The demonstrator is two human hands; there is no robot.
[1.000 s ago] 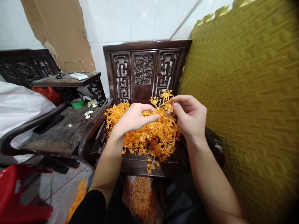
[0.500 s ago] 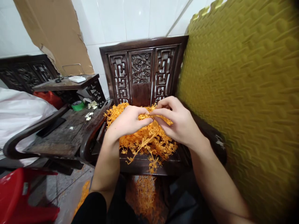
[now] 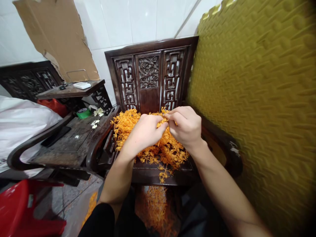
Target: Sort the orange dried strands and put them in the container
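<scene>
A heap of orange plastic flower sprigs point(image 3: 170, 153) lies on the seat of a dark carved wooden chair point(image 3: 149, 98). Above the heap, my left hand point(image 3: 149, 131) is closed, its thumb and fingers pinching part of an orange sprig. My right hand point(image 3: 185, 125) meets it fingertip to fingertip, also closed in a pinch on the same orange piece. The fingers cover most of what they hold, so its exact shape is hidden. Some stems hang over the front edge of the seat.
More orange pieces point(image 3: 155, 204) lie below the seat. A yellow foam mat point(image 3: 259, 98) stands along the right. To the left are a second wooden chair point(image 3: 64, 148) with green tape point(image 3: 84, 113) and pale flower pieces point(image 3: 95, 123), a white bag point(image 3: 22, 121) and a red stool point(image 3: 19, 207).
Both hands have shifted slightly right, and the right fingers have curled in from a looser, spread pose. The long stems that dangled below the hands are no longer seen there.
</scene>
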